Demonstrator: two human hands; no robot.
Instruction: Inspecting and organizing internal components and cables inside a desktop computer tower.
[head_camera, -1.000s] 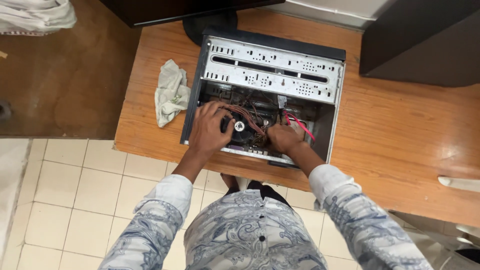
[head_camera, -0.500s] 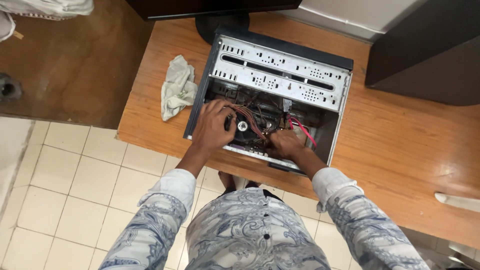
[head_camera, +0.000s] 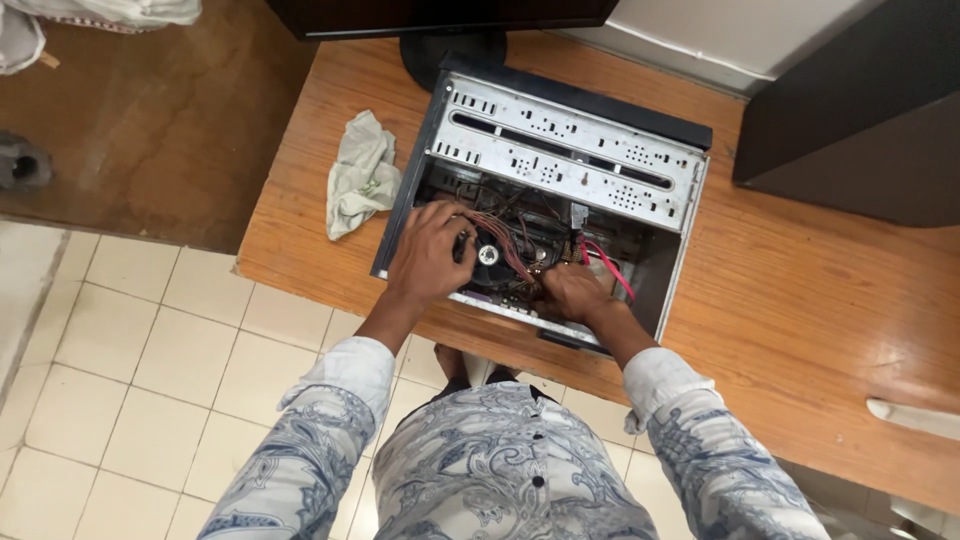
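Observation:
An open black computer case (head_camera: 398, 215) lies on its side on a wooden desk (head_camera: 800, 320), its metal drive cage (head_camera: 570, 150) across the far part. Both my hands reach inside it. My left hand (head_camera: 430, 250) rests beside a round black fan (head_camera: 488, 258), fingers curled on its left edge. My right hand (head_camera: 570, 292) is closed over a bundle of thin coloured wires (head_camera: 505, 245) just right of the fan. A pink cable (head_camera: 605, 265) loops past my right hand. What the fingertips grip underneath is hidden.
A crumpled pale cloth (head_camera: 360, 175) lies on the desk left of the case. A monitor stand (head_camera: 450, 45) sits behind the case, and a large black box (head_camera: 850, 110) stands at the right. A white object (head_camera: 915, 418) lies near the desk's right front edge. Tiled floor lies below left.
The view has shifted slightly, so the case sits a little further right in the picture. Both hands stay inside the case around the fan, with only small finger shifts.

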